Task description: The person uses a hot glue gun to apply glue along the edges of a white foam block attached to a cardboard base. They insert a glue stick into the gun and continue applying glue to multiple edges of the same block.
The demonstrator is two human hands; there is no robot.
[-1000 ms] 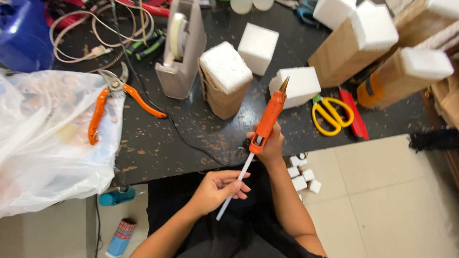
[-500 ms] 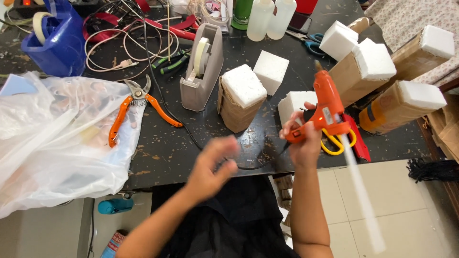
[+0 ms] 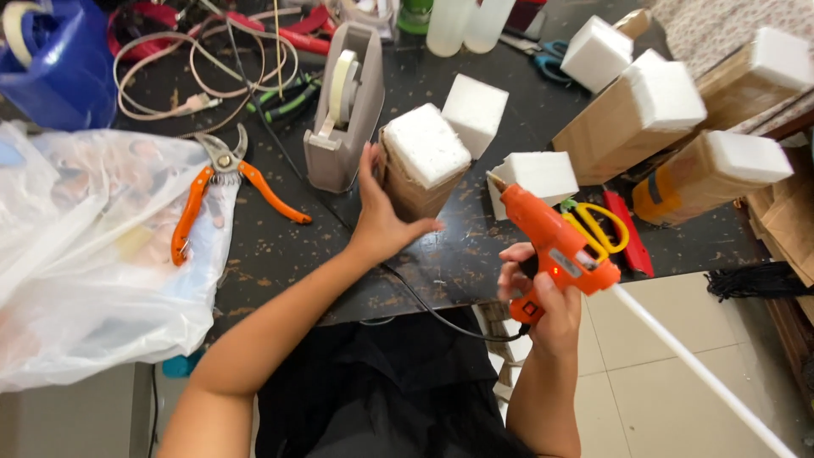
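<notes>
While the left hand [image 3: 381,222] wraps its fingers around the paper-wrapped foam block [image 3: 421,163] on the dark table [image 3: 280,254] to steady it, the right hand [image 3: 543,301] grips the orange glue gun [image 3: 555,246], nozzle aimed blockward.

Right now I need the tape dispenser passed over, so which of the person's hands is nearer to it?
Left. The left hand grips the paper-wrapped foam block right beside the tape dispenser. The right hand holds the orange glue gun off the table's front edge, farther away.
</notes>
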